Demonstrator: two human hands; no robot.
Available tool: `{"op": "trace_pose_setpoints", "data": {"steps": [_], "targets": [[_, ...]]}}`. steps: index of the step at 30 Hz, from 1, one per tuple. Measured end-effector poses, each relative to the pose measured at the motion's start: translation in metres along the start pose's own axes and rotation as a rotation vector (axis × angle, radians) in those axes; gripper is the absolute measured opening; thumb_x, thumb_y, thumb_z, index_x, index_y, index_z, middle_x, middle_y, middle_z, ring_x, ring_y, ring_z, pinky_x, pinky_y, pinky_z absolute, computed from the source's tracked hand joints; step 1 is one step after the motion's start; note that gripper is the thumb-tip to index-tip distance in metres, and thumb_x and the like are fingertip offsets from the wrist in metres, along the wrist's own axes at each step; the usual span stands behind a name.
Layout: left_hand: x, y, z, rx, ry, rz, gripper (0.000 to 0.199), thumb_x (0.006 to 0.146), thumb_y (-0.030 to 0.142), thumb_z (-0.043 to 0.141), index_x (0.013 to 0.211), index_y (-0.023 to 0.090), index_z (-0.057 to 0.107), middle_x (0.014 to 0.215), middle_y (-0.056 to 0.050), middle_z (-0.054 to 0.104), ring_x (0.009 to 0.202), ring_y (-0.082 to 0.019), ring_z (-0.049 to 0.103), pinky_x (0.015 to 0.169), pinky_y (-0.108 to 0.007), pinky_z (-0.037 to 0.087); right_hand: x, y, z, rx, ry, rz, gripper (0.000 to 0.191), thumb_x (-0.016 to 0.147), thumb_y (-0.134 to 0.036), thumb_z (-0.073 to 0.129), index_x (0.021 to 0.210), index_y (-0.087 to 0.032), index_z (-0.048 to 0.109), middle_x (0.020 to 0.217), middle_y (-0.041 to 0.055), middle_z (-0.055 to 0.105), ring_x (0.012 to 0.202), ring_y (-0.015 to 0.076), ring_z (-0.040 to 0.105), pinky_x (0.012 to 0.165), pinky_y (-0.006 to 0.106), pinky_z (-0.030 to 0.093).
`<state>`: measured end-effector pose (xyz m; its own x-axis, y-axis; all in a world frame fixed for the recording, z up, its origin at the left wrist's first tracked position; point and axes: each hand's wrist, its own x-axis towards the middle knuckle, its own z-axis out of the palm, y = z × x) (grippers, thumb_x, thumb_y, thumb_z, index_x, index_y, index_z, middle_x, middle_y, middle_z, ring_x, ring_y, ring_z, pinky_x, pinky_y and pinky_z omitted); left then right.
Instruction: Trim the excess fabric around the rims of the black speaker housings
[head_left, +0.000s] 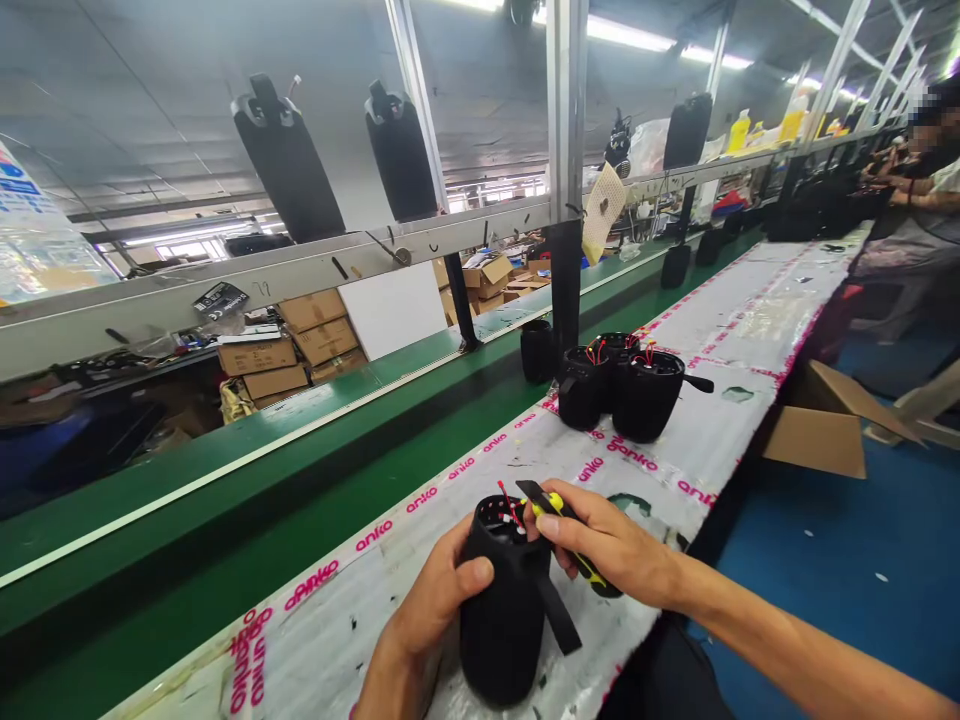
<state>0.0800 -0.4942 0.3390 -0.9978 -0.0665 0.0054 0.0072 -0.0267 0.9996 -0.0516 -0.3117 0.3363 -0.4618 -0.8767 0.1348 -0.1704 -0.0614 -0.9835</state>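
A black fabric-covered speaker housing (501, 625) stands upright on the covered bench in front of me, slightly tilted. Its open top shows red and black wires with a white connector (517, 522), and a black strap (559, 610) hangs from its right side. My left hand (442, 590) is closed around the housing's left side, thumb on the front near the rim. My right hand (600, 535) grips a yellow-and-black tool (562, 515) that looks like a utility knife. Its fingertips are at the right edge of the opening, by the wires; what they touch there is hidden.
Several similar housings (649, 400) with wires stand farther along the bench (420, 540), which is wrapped in printed plastic. A green conveyor (315, 530) runs on the left under a metal rail (300, 262). An open cardboard box (814, 440) and a person (922, 190) are at right.
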Motion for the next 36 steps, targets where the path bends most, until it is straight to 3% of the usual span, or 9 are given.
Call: {"op": "trace_pose_setpoints", "data": {"steps": [2,4,7,11,15,19,24,30,36], "targets": [[0.0,0.001,0.005,0.06,0.051,-0.006,0.079,0.071,0.068,0.073,0.127,0.014,0.062,0.116,-0.012,0.071,0.104,-0.033,0.066,0.091,-0.04,0.051,0.0,0.001,0.0,-0.067,0.053,-0.016,0.035,0.1,-0.054,0.05,0.103,-0.02,0.058,0.092,0.0015,0.061,0.069,0.0132,0.056,0.062,0.027,0.047],[-0.001,0.001,0.01,0.144,0.15,-0.03,0.068,0.075,0.06,0.074,0.125,0.015,0.062,0.115,-0.011,0.072,0.105,-0.032,0.066,0.094,-0.04,0.049,-0.003,0.002,0.0,-0.181,0.133,-0.02,0.033,0.102,-0.052,0.047,0.104,-0.021,0.058,0.085,0.0004,0.061,0.072,0.0152,0.056,0.067,0.029,0.046],[-0.005,0.001,0.016,0.292,0.316,-0.096,0.058,0.079,0.051,0.073,0.123,0.016,0.062,0.121,-0.012,0.07,0.111,-0.033,0.063,0.099,-0.044,0.045,-0.013,-0.001,0.0,-0.389,0.225,0.01,0.033,0.104,-0.05,0.044,0.118,-0.023,0.055,0.088,0.0005,0.064,0.074,0.0172,0.059,0.071,0.032,0.046],[-0.011,0.008,0.025,0.486,0.433,-0.15,0.056,0.074,0.043,0.077,0.123,0.02,0.062,0.123,-0.01,0.067,0.118,-0.033,0.058,0.103,-0.045,0.039,-0.03,-0.011,0.001,-0.655,0.164,-0.006,0.027,0.106,-0.044,0.04,0.124,-0.027,0.051,0.105,0.002,0.068,0.091,0.02,0.065,0.082,0.035,0.045],[-0.011,0.018,0.038,0.908,0.399,-0.214,0.049,0.073,0.043,0.074,0.118,0.026,0.063,0.114,-0.005,0.067,0.109,-0.03,0.062,0.092,-0.041,0.045,-0.041,-0.017,0.001,-0.873,0.071,-0.108,0.021,0.107,-0.035,0.039,0.12,-0.025,0.052,0.109,0.0034,0.068,0.092,0.0213,0.066,0.079,0.036,0.046],[-0.004,0.013,0.05,1.306,0.286,-0.347,0.057,0.074,0.049,0.069,0.12,0.016,0.064,0.108,-0.013,0.07,0.101,-0.039,0.067,0.084,-0.047,0.049,-0.053,-0.011,0.003,-1.08,0.019,-0.087,0.015,0.106,-0.028,0.042,0.114,-0.022,0.054,0.101,0.0036,0.068,0.083,0.0232,0.067,0.07,0.036,0.043],[0.004,0.003,0.057,1.395,0.159,-0.424,0.079,0.085,0.051,0.058,0.148,0.007,0.042,0.125,-0.021,0.069,0.103,-0.04,0.07,0.086,-0.048,0.05,-0.074,0.007,0.013,-1.188,0.008,0.051,0.016,0.107,-0.027,0.036,0.105,-0.022,0.051,0.091,0.003,0.066,0.074,0.0231,0.066,0.063,0.036,0.036],[0.008,0.004,0.056,1.477,0.114,-0.48,0.076,0.089,0.055,0.052,0.148,0.009,0.041,0.129,-0.019,0.068,0.107,-0.039,0.07,0.086,-0.046,0.05,-0.079,0.029,0.028,-1.139,0.073,0.063,0.016,0.109,-0.03,0.032,0.107,-0.023,0.046,0.083,0.0005,0.063,0.064,0.021,0.06,0.059,0.036,0.029],[0.009,-0.001,0.055,1.517,0.114,-0.459,0.07,0.089,0.052,0.052,0.145,0.01,0.042,0.127,-0.019,0.069,0.103,-0.039,0.071,0.08,-0.043,0.049,-0.078,0.041,0.037,-1.056,0.133,0.028,0.019,0.109,-0.032,0.032,0.108,-0.022,0.048,0.085,0.0015,0.064,0.067,0.0216,0.06,0.062,0.036,0.03]]}}
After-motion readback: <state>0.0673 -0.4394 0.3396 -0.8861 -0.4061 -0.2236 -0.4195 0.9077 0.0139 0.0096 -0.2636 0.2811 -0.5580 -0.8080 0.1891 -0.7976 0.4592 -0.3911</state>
